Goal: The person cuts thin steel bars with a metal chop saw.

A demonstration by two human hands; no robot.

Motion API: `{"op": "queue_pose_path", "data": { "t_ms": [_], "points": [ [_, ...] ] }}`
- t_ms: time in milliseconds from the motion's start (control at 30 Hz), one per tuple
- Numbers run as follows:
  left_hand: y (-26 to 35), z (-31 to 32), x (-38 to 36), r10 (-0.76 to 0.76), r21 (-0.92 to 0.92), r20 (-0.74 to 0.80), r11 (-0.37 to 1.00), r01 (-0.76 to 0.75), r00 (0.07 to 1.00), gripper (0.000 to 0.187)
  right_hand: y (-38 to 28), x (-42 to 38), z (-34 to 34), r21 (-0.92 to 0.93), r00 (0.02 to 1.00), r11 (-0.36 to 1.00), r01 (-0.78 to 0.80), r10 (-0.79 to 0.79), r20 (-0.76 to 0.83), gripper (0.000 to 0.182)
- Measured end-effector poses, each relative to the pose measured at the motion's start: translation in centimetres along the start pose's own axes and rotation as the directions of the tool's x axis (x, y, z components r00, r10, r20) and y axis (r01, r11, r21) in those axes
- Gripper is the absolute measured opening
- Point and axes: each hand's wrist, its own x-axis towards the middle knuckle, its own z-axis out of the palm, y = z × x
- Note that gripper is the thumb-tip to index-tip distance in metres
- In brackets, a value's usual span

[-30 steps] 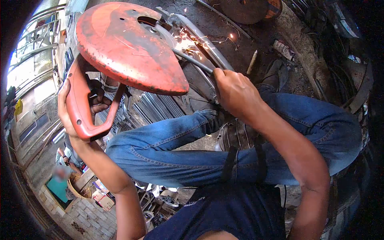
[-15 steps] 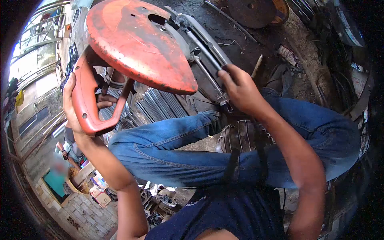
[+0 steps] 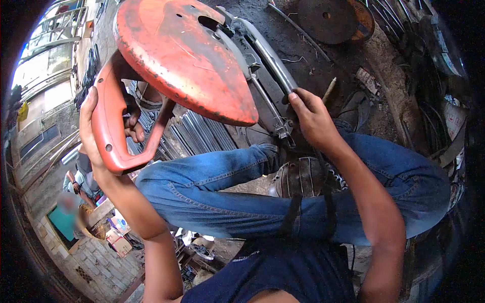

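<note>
While the left hand point(image 3: 89, 123) grips the cut-off saw's handle point(image 3: 107, 123), the right hand point(image 3: 317, 121) pinches a metal tube point(image 3: 279, 66).

Head view. Left fingers curled round the handle inside its loop; some of them are hidden, and whether any presses a trigger cannot be told. Right thumb and forefinger closed on the near end of the tube; remaining fingers partly hidden. Tube lies slantwise beyond the orange blade guard point(image 3: 187, 63), beside the screw clamp point(image 3: 266, 98); whether clamped, cannot tell.

Reasons (judged): the loop handle likely gives the left hand control of the saw head, while the right hand's hold at the tube's near end probably steadies it well apart from the guard. Bent legs in jeans point(image 3: 227, 214) frame the work, presumably for a stable low seat.

Count: hands of the wearer, 2; saw, 1; guard, 1; tube in hand, 1; loose discs on the floor, 2, one dark point(image 3: 323, 21) partly over one rust-orange point(image 3: 365, 22), perhaps spares set aside. Bundle of metal tubes point(image 3: 204, 134) beyond the near leg: many, overlapping, no exact count. Co-worker point(image 3: 81, 182) in the background: 1 distinguishable, blurred.
</note>
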Motion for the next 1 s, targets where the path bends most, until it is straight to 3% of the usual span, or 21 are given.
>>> {"op": "queue_pose_path", "data": {
  "t_ms": [67,200,500,733,800,867,933,1000],
  "points": [
    [0.1,0.0,-0.1,-0.010,0.002,0.023,1.000,0.010,1.000,0.056,-0.2,0.1,-0.1,-0.027,0.994,0.995,-0.092,0.093,0.059,0.037],
    [-0.5,-0.7,0.7,0.050,-0.056,0.106,0.997,-0.044,0.993,0.057,0.2,0.2,0.2,0.028,0.994,0.994,-0.107,0.106,0.034,0.036],
    [-0.6,-0.1,0.4,0.154,-0.098,0.074,0.984,-0.146,0.985,0.053,0.6,0.4,0.2,-0.040,0.998,0.997,0.061,-0.061,-0.007,0.033],
    [-0.7,-0.5,0.7,0.123,-0.154,0.072,0.982,-0.110,0.990,0.049,-0.7,0.4,-0.6,-0.139,0.995,0.988,-0.073,0.083,0.062,0.033],
    [-0.7,-1.2,1.1,0.093,-0.158,0.151,0.985,-0.069,0.984,0.049,-0.4,0.4,-0.5,-0.129,0.989,0.986,-0.103,0.115,0.090,0.032],
    [-0.9,-1.1,1.1,0.117,-0.149,0.196,0.985,-0.088,0.974,0.050,0.5,0.3,-0.1,-0.181,0.996,0.979,0.092,-0.086,0.040,0.032],
    [-0.8,-0.7,1.0,0.138,-0.141,0.243,0.984,-0.106,0.960,0.051,-0.4,0.2,-0.3,-0.238,0.994,0.966,0.102,-0.094,0.047,0.032],
    [-0.2,-0.1,0.4,0.011,-0.132,-0.004,0.991,-0.012,1.000,0.052,-0.7,0.1,-0.4,-0.296,0.993,0.949,0.113,-0.101,0.055,0.032]
  ]
}}
